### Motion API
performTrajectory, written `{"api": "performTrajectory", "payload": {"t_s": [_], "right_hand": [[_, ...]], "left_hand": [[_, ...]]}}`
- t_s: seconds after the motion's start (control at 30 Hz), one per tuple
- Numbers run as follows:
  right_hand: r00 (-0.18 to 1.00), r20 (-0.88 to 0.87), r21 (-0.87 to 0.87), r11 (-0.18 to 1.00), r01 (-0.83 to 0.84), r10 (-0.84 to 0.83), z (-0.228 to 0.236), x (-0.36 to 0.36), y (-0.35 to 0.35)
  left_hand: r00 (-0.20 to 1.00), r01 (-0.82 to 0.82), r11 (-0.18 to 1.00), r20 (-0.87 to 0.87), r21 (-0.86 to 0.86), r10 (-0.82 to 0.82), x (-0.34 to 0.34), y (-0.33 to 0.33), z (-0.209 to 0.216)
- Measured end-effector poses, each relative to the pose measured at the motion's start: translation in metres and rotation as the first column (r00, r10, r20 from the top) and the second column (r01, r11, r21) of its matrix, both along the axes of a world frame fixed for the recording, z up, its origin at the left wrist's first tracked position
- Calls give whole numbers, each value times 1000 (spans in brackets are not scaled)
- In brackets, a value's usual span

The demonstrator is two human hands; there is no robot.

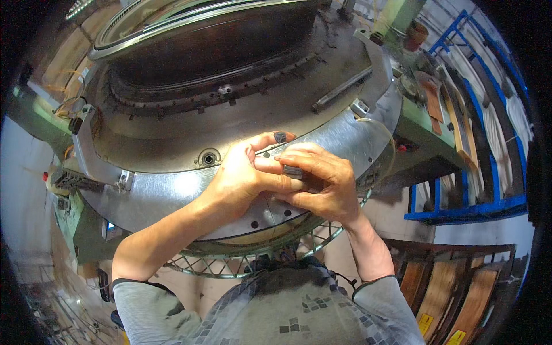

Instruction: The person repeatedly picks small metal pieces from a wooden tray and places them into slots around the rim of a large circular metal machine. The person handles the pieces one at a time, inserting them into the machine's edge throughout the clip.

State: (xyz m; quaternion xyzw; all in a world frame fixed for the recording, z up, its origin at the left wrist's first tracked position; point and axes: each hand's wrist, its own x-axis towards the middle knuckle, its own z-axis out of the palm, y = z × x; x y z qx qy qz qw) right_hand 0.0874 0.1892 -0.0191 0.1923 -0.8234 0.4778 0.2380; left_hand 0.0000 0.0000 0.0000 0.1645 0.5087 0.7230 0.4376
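Above the front rim of a large round machine, my two hands meet. Between them is a small grey block-like piece (293, 172), partly covered by fingers; its exact kind cannot be made out. My right hand (330, 175) is closed, with fingers and thumb around the piece. My left hand (244, 175) comes from the other side, its thumb and a curled finger pressed against the same piece. One left finger stretches out above, with a dark wrap (280, 137) near its tip. Below the hands lies the shiny metal ring plate (155, 198), with several dark holes.
A dark cylinder (213, 57) with a bright metal rim rises at the back. Metal brackets (125, 180) stand on the ring. A thin hose (393, 144) curves at the right. Blue racks (466, 213) with white strands and wooden boards (477, 299) stand further right.
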Motion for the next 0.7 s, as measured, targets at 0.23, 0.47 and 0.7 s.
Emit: {"api": "performTrajectory", "payload": {"t_s": [0.23,0.47,0.7], "right_hand": [[985,-170,34,999,28,-22,6,7,-5],[992,-59,36,993,-111,113,-4,84,-16],[987,71,-142,980,-136,148,-55,145,-23]], "left_hand": [[998,8,999,61,43,-10,14,-1,17],[980,51,998,193,-28,-45,94,-29,13],[931,-20,1000,364,-1,18,159,-34,-36]]}}
